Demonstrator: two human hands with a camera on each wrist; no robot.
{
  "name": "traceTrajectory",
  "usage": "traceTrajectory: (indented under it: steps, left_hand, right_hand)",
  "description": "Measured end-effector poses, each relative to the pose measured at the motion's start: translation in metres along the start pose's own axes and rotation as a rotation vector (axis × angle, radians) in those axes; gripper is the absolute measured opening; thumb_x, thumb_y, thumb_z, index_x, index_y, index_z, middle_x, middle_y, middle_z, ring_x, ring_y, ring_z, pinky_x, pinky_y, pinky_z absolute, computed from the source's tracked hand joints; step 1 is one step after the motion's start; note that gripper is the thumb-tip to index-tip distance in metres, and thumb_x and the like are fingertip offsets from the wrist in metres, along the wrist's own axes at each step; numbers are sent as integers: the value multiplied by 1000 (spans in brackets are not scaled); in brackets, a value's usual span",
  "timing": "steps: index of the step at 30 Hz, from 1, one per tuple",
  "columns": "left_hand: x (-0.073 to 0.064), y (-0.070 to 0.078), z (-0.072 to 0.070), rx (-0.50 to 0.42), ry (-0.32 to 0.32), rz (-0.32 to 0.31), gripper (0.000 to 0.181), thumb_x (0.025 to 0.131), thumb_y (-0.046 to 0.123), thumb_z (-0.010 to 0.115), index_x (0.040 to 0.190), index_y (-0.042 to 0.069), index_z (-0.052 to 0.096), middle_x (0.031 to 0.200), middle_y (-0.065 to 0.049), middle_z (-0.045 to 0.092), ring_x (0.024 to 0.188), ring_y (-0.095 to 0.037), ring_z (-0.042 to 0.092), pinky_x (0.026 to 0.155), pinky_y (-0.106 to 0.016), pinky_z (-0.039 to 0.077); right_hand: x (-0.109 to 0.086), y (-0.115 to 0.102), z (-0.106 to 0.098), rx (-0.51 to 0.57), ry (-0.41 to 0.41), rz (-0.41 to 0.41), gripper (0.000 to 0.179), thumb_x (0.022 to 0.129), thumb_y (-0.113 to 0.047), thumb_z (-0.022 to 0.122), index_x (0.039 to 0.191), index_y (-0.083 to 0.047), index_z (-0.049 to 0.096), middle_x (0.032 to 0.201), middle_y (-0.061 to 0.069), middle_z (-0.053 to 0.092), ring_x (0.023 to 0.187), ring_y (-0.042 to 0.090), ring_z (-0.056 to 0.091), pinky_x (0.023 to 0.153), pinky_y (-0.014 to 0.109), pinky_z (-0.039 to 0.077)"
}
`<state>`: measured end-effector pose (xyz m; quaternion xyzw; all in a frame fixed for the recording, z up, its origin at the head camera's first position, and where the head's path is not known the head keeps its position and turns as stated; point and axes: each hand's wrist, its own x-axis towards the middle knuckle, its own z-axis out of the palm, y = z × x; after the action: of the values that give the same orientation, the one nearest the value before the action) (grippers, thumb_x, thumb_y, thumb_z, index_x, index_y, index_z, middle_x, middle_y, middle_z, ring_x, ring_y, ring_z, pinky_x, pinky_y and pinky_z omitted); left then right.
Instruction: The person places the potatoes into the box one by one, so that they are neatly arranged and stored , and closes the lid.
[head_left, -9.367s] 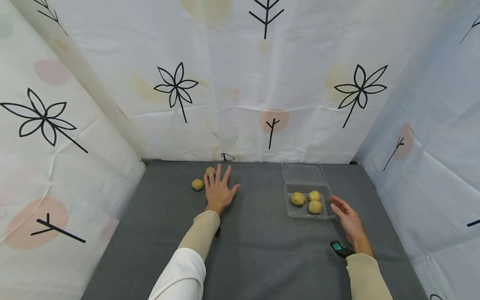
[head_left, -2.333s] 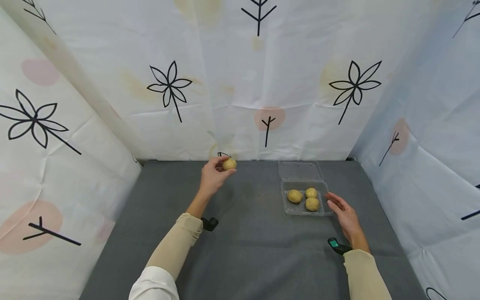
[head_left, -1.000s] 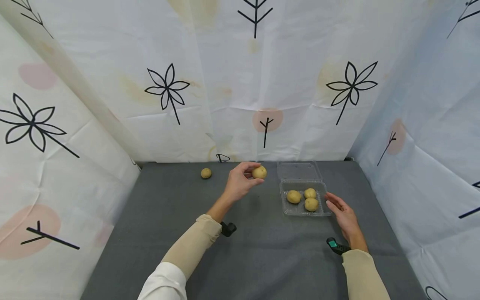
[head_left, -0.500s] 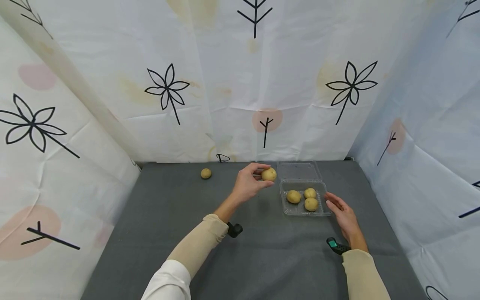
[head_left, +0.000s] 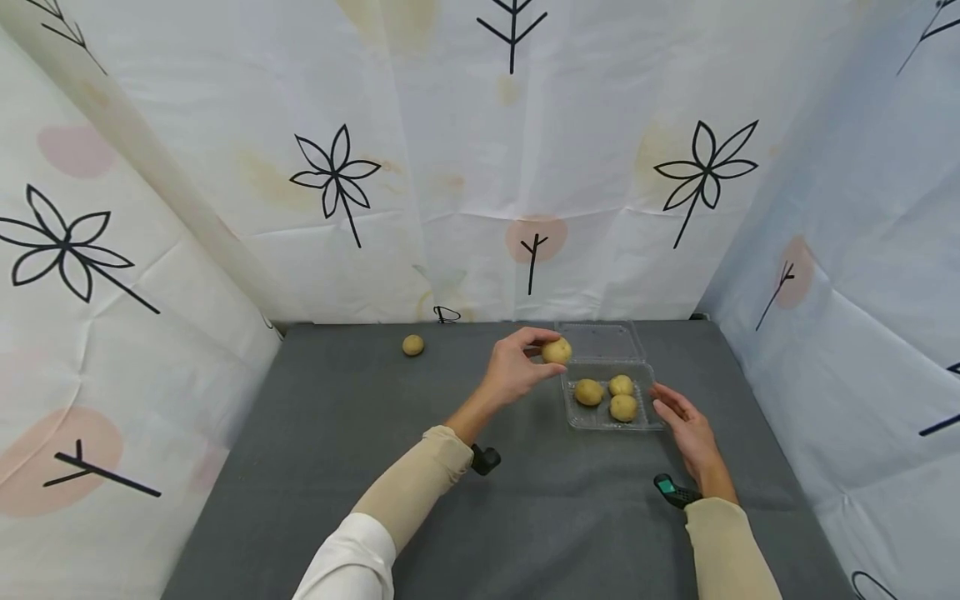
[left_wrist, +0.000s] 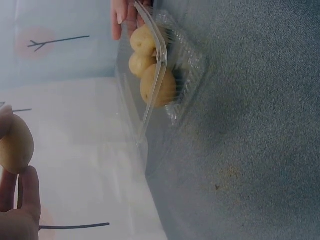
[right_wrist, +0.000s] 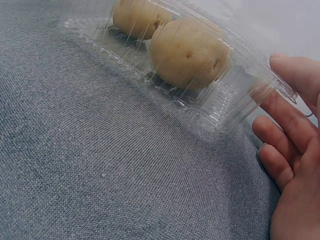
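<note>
At the nearest edge, two beige sleeves come in: the right sleeve (head_left: 727, 542) and the left sleeve (head_left: 412, 496), which has a white part behind it. On each wrist a small dark device is worn, the right device (head_left: 677, 493) and the left device (head_left: 485, 461). Under the arms, a grey cloth (head_left: 315, 450) covers the table.

The right hand (head_left: 696, 442) is at the right end of a clear plastic container (head_left: 585, 423), with its thumb above the rim and the other fingers below; I cannot tell surely whether it pinches the rim or only touches it. Inside the container lie three potatoes: a left potato (head_left: 588, 392), a front potato (head_left: 623, 408) and a back potato (head_left: 621, 385).

The left hand (head_left: 510, 369) holds a raised potato (head_left: 557, 351), pinched between thumb and fingertips, in the air near the left side of the container. Behind, the hinged lid (head_left: 607, 342) lies open. Well to the left, one lone potato (head_left: 413, 345) rests on the cloth. Farthest, a white patterned curtain (head_left: 457, 100) hangs.
</note>
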<state>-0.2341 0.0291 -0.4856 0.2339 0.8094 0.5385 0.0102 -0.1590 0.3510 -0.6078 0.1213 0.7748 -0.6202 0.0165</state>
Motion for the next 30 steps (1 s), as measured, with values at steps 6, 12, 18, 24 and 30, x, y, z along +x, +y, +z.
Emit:
traceTrajectory:
  steps: [6,12,18,24,30]
  left_hand:
    - [0,3,7,17,-14,10,46,84,18,85,127,18,70,128,-4,66,117,-24,69,94,-21,57]
    - [3,5,16,35,-42,-15,46,85,22,85,128,22,69,128,0,66,117,-19,69,93,-22,58]
    - [8,5,26,42,-74,-10,44,86,20,84,128,21,69,128,-1,66,116,-19,68,98,-33,58]
    - [13,7,35,59,-99,-20,45,86,25,84,128,22,70,126,0,66,113,-16,68,90,-21,58]
    - [16,10,43,82,-139,-19,45,86,24,84,129,19,69,126,-1,67,112,-16,68,90,-18,56]
  right_hand:
    - [0,-1,-1,-10,1,-2,66,103,-49,55,159,-19,37,147,-18,52,113,-22,41,124,54,28]
    - [-1,-1,-1,-3,-4,-11,67,103,-49,56,159,-18,37,150,-14,52,113,-22,42,124,56,26]
    - [0,-1,-1,-2,-6,-8,68,102,-50,56,159,-18,38,148,-16,52,113,-22,41,125,56,26]
    - [0,0,-1,-6,-6,-7,70,102,-52,56,159,-18,37,147,-18,52,113,-22,41,125,55,27]
    - [1,1,-2,-7,-8,-7,68,102,-51,55,160,-18,37,148,-17,52,113,-22,42,124,55,27]
